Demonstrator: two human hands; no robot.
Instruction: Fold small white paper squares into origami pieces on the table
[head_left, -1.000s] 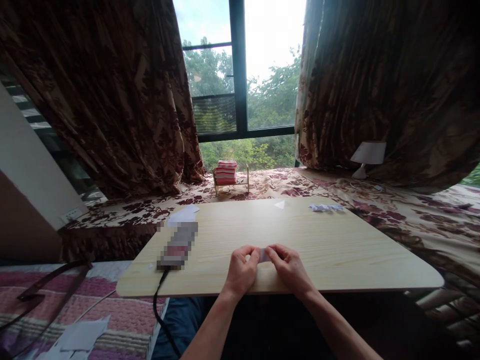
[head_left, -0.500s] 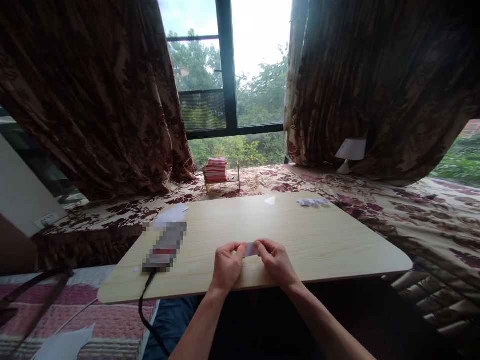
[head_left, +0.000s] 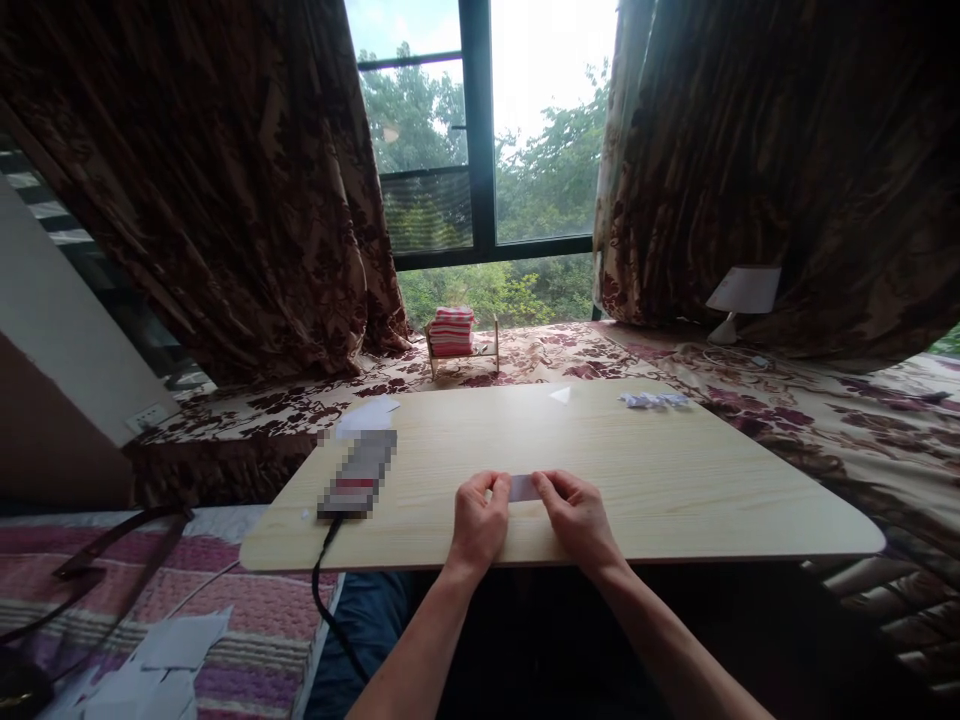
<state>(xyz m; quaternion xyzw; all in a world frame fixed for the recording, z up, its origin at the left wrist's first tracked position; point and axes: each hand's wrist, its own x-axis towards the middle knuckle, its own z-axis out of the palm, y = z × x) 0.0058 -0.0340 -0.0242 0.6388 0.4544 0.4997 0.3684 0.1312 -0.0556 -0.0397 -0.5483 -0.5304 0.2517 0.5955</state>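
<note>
A small strip of white paper (head_left: pixel 523 488) is stretched between my two hands, just above the near part of the pale wooden table (head_left: pixel 675 500). My left hand (head_left: pixel 480 515) pinches its left end between thumb and fingers. At the right end, my right hand (head_left: pixel 576 512) grips it the same way. Farther back on the tabletop lie a small white paper triangle (head_left: pixel 561 395) and a row of crumpled or folded white paper pieces (head_left: pixel 652 400).
Left on the table are white paper sheets (head_left: pixel 367 415) and a pixelated device (head_left: pixel 358 475) with a black cable (head_left: pixel 319 590). More paper (head_left: pixel 184 640) lies on the striped bedding. Beyond stand a small rack of folded striped cloths (head_left: pixel 452 332) and a white lamp (head_left: pixel 745 290).
The view has swung slightly left, so the scene sits farther right. My hands have drawn a little apart, and more of the paper strip shows between them.
</note>
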